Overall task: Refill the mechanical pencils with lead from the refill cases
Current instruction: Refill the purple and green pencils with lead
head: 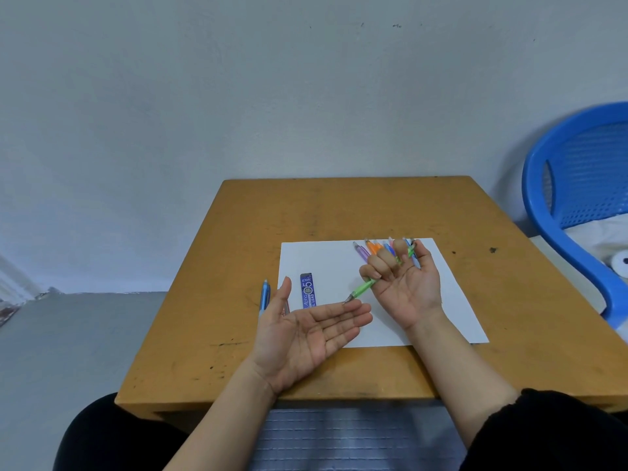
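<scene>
Left hand (307,338): nearest, palm up, fingers straight and relaxed, holding nothing. Its fingertips sit at the pencil's tip.
Right hand (404,287): palm up over the paper (452,300), fingers curled round the green pencil (363,287).
Green pencil: slanted, tip down towards the left fingertips, touching or just short of them; I cannot tell which.
Step in hand: probably checking or emptying this pencil over the waiting palm.
How to do it well: keep the palm cupped right under the tip and above the white sheet, where a dropped lead shows up. Grip lightly, since lead snaps easily.
Refill case (307,290): blue, flat on the paper just beyond the left hand, ready to reach.
Blue pencil (264,295): off the sheet, on the table (339,209).
Other pencils (372,248): a row at the paper's far edge, partly behind the right hand's fingers.
</scene>
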Demonstrator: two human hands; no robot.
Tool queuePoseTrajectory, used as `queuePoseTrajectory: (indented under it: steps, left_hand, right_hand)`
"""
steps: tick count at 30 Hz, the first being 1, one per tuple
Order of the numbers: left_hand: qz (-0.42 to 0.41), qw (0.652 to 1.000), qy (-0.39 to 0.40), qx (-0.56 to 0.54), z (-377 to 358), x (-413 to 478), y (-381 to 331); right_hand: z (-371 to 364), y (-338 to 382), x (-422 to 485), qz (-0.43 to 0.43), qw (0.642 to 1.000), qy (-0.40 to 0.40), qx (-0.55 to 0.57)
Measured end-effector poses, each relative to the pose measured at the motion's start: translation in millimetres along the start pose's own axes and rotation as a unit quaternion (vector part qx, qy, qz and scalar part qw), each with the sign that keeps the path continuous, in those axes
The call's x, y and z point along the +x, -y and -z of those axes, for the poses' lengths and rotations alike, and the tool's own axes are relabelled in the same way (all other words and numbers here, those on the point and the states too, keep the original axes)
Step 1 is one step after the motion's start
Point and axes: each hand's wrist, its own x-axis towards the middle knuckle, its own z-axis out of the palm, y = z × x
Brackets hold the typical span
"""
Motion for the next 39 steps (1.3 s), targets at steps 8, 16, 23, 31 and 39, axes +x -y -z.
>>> queuePoseTrajectory:
  steps: [8, 16, 23, 31, 39]
  left_hand:
    - [-0.002, 1.000, 0.015, 0.015, 0.4, -0.7, 0.0]
    - [0.000, 1.000, 0.005, 0.012, 1.3, 0.2, 1.1]
    - [0.002, 1.000, -0.001, 0.012, 0.6, -0.1, 1.2]
    - [0.002, 1.000, -0.002, 0.013, 0.5, 0.0, 1.0]
    - [-0.004, 1.000, 0.019, 0.020, 3.1, 0.2, 0.5]
  right_hand:
    - [-2.0, 0.4, -2.2, 0.004, 1.000, -0.004, -0.008]
    - [1.8, 0.8, -0.8, -0.001, 1.000, 0.006, 0.002]
    - [3.7, 1.1, 0.8, -0.008, 1.000, 0.015, 0.004]
    - [7.3, 1.4, 1.9, -0.018, 0.999, 0.032, 0.004]
    - [9.4, 1.8, 2.8, -0.026, 0.999, 0.041, 0.008]
